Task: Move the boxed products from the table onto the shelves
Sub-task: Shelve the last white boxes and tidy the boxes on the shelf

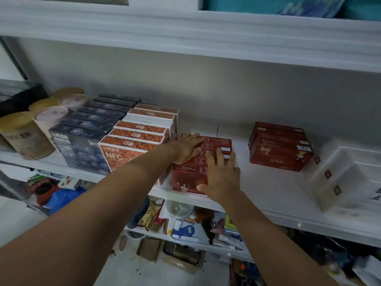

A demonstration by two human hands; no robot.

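Note:
A dark red box [214,144] lies on the white middle shelf [268,186], near its front edge. My left hand [185,148] rests flat on the box's top left, fingers spread. My right hand [221,176] grips its front right corner, thumb on the front face. Left of it stands a row of orange NFC boxes [132,141], and further left a row of dark blue boxes [82,145]. Two more dark red boxes [278,149] sit apart to the right.
Cardboard canisters [26,133] stand at the shelf's far left. White boxes [340,178] lie at its right end. Another shelf [185,34] hangs close above. The lower shelves [185,223] hold mixed clutter.

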